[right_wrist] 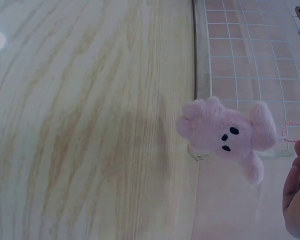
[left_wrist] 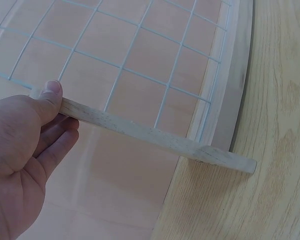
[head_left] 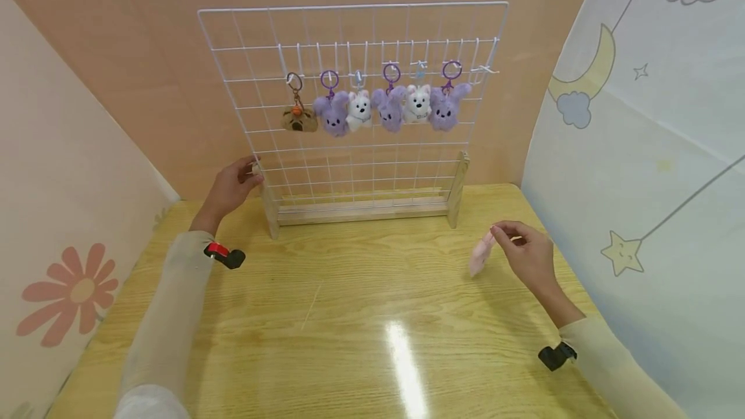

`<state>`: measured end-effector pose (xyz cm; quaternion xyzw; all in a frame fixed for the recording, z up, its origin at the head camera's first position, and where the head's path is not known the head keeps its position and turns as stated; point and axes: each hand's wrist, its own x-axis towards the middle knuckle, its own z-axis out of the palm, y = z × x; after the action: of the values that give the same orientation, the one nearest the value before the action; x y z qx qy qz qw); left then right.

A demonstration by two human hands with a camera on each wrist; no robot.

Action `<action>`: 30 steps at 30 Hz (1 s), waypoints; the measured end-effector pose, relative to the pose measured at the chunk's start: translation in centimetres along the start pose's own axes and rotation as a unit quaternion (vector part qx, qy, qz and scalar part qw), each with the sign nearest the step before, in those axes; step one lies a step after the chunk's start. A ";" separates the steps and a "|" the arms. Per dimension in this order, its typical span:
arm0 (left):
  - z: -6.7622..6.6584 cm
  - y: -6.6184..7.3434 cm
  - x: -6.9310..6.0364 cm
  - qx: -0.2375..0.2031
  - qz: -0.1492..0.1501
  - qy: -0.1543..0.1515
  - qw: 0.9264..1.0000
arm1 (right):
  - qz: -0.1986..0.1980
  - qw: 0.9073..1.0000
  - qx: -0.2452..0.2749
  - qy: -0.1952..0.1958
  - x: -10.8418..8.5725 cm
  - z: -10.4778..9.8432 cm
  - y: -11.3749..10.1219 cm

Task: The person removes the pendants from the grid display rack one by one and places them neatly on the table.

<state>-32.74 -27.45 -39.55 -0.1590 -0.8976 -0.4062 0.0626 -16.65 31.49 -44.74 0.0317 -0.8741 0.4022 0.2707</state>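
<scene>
The left hand (head_left: pixel 230 187) grips the top of the wooden upright (left_wrist: pixel 135 131) at the rack's left side, thumb on one face and fingers behind. By its pink cord (right_wrist: pixel 292 123), a pink plush toy (right_wrist: pixel 222 131) with long ears hangs from the right hand (head_left: pixel 528 256), which pinches the cord above the table's right part. Both toy and hand are in front of and to the right of the white wire rack (head_left: pixel 372 6). On the rack's hooks hang a brown plush (head_left: pixel 299 120), purple plushes (head_left: pixel 333 115) and white plushes (head_left: pixel 418 105), several in all.
The rack stands at the back of the wooden table (head_left: pixel 326 302) on a wooden base bar (head_left: pixel 361 213). An unused white hook (head_left: pixel 482 70) sits at the rack's right end. Patterned cloth walls (head_left: pixel 652 167) rise at both sides, an orange one (head_left: pixel 145 83) behind.
</scene>
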 end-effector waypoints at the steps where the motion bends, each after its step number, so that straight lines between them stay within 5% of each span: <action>1: 0.0 0.0 0.0 0.000 0.000 0.000 1.000 | 0.001 1.000 -0.002 -0.001 -0.1 0.0 0.1; 30: 0.0 -0.1 -0.1 -0.013 -0.003 -0.008 1.000 | 0.029 0.999 -0.008 -0.021 0.5 4.1 1.8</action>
<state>-32.68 -27.55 -39.67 -0.1606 -0.8934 -0.4163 0.0522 -19.43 29.79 -47.89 0.0128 -0.8832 0.4021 0.2411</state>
